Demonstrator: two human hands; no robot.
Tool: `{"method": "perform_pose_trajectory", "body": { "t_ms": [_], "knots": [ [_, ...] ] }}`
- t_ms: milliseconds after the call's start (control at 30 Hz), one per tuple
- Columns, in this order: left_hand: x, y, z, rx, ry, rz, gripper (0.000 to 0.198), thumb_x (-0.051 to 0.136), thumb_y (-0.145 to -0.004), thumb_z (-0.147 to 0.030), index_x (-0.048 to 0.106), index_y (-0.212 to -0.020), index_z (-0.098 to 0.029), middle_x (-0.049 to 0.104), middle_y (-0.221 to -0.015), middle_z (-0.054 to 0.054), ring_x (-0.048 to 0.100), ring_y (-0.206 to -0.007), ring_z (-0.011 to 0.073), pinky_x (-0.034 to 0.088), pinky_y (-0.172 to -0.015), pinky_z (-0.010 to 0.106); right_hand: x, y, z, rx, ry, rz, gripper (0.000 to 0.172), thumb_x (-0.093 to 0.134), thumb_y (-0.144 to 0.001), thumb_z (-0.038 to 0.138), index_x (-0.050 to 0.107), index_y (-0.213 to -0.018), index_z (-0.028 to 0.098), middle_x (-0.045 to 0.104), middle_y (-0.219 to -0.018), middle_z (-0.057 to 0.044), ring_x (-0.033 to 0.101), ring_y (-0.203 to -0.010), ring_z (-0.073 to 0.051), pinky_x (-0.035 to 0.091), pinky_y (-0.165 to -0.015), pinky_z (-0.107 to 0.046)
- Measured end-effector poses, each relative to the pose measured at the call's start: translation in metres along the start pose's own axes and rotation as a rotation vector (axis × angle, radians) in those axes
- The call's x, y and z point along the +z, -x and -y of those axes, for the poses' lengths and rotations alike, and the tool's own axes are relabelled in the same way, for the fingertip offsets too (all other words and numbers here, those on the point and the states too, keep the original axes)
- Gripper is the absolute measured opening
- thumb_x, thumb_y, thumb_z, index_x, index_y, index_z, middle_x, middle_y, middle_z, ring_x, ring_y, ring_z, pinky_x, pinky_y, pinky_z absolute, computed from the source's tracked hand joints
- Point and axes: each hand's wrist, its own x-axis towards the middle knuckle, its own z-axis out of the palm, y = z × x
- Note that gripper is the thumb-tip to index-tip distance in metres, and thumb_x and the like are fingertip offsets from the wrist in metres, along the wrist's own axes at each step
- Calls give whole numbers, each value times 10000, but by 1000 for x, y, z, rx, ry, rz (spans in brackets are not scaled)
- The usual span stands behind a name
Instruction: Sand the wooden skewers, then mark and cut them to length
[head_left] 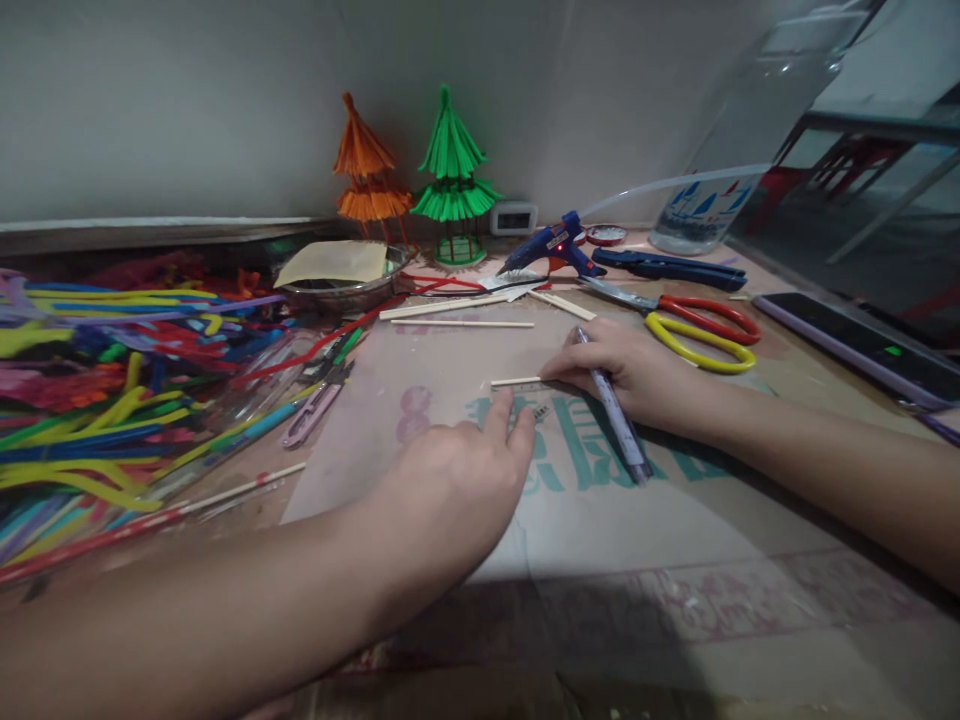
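Observation:
A short, thin wooden stick [516, 381] lies on the printed cardboard [450, 360] between my hands. My left hand [472, 470] reaches to its near side, with the index finger and thumb apart and the fingertip close to the stick; I cannot tell if it touches. My right hand [619, 370] holds a pale purple pen [619, 425] tilted across its fingers. Its fingertips rest at the stick's right end, partly hiding it. Behind the hands lies a longer wooden stick [465, 324], with more sticks [442, 306] beyond.
Pipe cleaners [90, 430] crowd the left, near a pink cutter [311, 405]. Orange [367, 165] and green [450, 150] towers stand at the wall. A blue glue gun [551, 245], scissors [675, 325], a phone [862, 345] and a large bottle [720, 180] occupy the right.

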Motion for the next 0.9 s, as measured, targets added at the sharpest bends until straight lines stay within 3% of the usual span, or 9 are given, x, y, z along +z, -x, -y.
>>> {"method": "perform_pose_trajectory", "body": {
  "t_ms": [900],
  "knots": [
    [3,-1,0,-7,53,-47,578,479,-977,-87,431,-1552,-110,407,-1583,300,793,-855,273,659,-604,383,-2,1,2,2,-28,24,224,574,-1005,316,783,-1028,238,695,-905,-86,628,-897,-236,466,-792,-352]
  ]
}}
